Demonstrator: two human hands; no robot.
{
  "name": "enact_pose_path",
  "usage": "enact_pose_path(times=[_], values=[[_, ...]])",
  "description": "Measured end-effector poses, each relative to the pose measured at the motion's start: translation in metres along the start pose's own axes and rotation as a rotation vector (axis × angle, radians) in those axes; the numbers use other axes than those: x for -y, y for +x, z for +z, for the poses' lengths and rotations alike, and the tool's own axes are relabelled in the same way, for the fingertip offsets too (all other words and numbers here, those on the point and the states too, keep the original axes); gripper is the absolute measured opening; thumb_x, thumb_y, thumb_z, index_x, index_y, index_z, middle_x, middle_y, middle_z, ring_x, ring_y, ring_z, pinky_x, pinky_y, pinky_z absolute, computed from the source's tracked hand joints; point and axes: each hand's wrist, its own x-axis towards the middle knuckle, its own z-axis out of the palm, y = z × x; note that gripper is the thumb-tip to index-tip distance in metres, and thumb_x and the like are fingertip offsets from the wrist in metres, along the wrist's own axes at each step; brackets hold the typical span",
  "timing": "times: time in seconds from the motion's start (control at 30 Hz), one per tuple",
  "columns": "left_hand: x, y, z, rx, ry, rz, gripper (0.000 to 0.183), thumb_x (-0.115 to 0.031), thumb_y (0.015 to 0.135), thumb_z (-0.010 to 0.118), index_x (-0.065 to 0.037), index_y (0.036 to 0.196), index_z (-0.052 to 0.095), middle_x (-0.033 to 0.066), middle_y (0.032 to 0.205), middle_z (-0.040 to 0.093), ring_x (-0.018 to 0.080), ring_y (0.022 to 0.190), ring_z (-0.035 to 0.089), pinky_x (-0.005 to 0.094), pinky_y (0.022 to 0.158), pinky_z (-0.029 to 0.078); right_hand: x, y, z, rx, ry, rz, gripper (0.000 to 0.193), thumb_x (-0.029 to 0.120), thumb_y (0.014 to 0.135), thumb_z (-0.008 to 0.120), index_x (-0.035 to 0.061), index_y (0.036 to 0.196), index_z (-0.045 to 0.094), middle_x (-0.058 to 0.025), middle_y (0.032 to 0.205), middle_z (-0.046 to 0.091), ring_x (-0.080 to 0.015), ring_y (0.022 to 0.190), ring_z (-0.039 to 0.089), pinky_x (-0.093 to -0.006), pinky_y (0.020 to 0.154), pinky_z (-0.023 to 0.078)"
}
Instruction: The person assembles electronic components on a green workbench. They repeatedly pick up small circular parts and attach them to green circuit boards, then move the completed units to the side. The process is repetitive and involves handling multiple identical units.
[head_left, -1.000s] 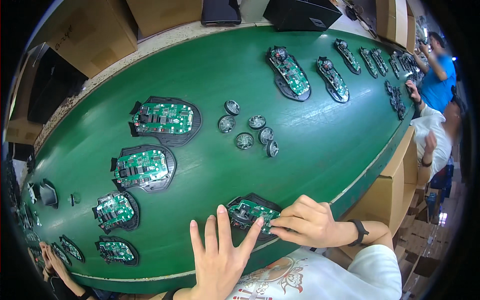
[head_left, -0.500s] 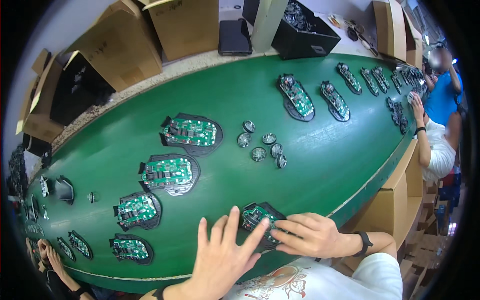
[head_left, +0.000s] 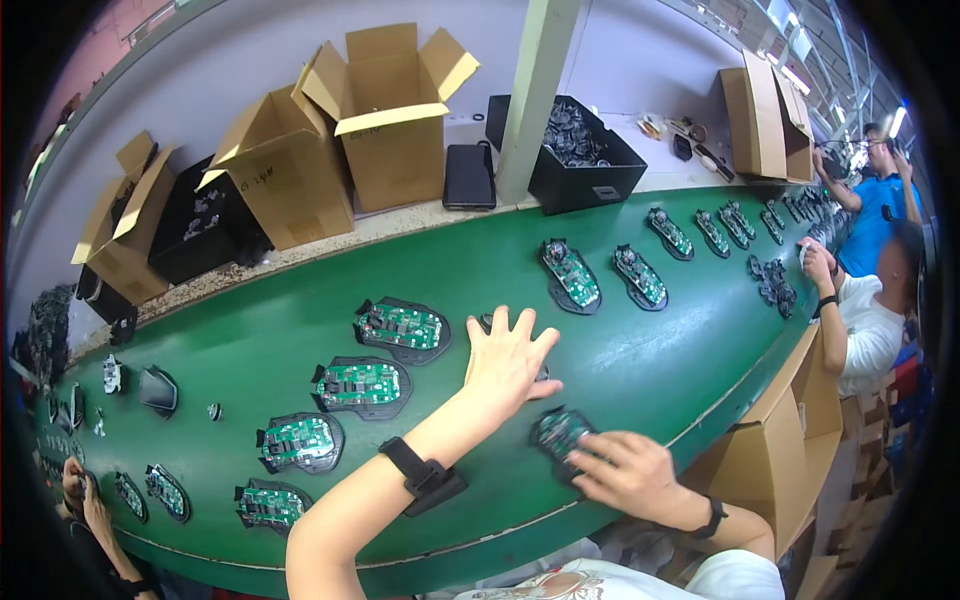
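Note:
A mouse base with a green circuit board [head_left: 560, 432] lies just in front of me on the green bench. My right hand [head_left: 632, 478], slightly blurred, grips its near right edge; the thumb is hidden. Reaching beyond it, my left hand [head_left: 508, 352] has its fingers spread low over the small round parts and covers most of them. One round part [head_left: 487, 322] peeks out by the fingertips, another [head_left: 543, 373] by the thumb. To the left stand similar bases in a column, among them one [head_left: 402, 328] at the far end and one [head_left: 362, 385] nearer.
Further bases [head_left: 570, 275] line the bench's far right, where a co-worker's hands [head_left: 818, 262] handle a part. Another person's hands [head_left: 88, 492] are at the far left. Open cardboard boxes [head_left: 395, 155] and a black bin [head_left: 590, 180] stand along the back ledge.
My left hand has left the mouse base and reached forward over the round parts. The base has shifted right and away from me with my right hand. The view has tilted up.

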Motion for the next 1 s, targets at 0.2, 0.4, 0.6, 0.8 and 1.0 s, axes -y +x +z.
enact_pose_path(times=[0.2,0.4,0.6,0.8,1.0], values=[[0.012,-0.049,0.004,-0.136,-0.045,0.111,0.021,-0.019,0.081,0.073,-0.010,0.093,0.059,0.0087,0.101,0.054,0.0268,0.101,0.052,0.0412,0.084,0.041,-0.030,0.010,-0.013,0.138,-0.102,0.077,0.049,0.027,0.081,0.077,0.0136,0.126,0.065,-0.0071,0.128,0.058,-0.0255,0.099,0.060,-0.0354,0.071,0.057],[0.018,-0.142,-0.024,-0.116,-0.031,0.146,0.022,-0.016,0.080,0.075,-0.011,0.096,0.061,0.0083,0.105,0.056,0.0281,0.103,0.054,0.0410,0.087,0.043,-0.040,0.086,0.022,0.107,-0.127,0.032,0.050,0.028,0.088,0.071,0.0106,0.132,0.058,-0.0097,0.128,0.055,-0.0263,0.102,0.057,-0.0367,0.068,0.057],[0.034,-0.214,-0.053,-0.141,0.074,0.065,0.027,-0.016,0.077,0.080,-0.011,0.095,0.061,0.0081,0.107,0.056,0.0285,0.107,0.056,0.0399,0.090,0.047,-0.048,0.160,0.048,0.085,-0.122,0.081,0.048,0.030,0.093,0.066,0.0069,0.134,0.057,-0.0117,0.127,0.055,-0.0267,0.106,0.058,-0.0387,0.071,0.057],[0.039,-0.248,-0.076,-0.028,0.181,-0.018,0.037,-0.031,0.075,0.082,-0.014,0.103,0.064,0.0079,0.118,0.058,0.0301,0.118,0.054,0.0513,0.100,0.041,-0.039,0.180,0.033,0.046,-0.106,-0.019,0.046,0.023,0.088,0.071,0.0067,0.130,0.059,-0.0090,0.121,0.056,-0.0252,0.104,0.060,-0.0377,0.070,0.057],[0.042,-0.158,-0.095,-0.193,0.181,-0.041,0.055,-0.029,0.078,0.079,-0.015,0.128,0.060,0.0163,0.126,0.055,0.0388,0.121,0.050,0.0523,0.101,0.042,-0.033,0.207,0.053,0.067,-0.135,-0.126,0.047,0.005,0.076,0.071,0.0051,0.123,0.063,-0.0138,0.114,0.056,-0.0266,0.101,0.061,-0.0362,0.072,0.057]])
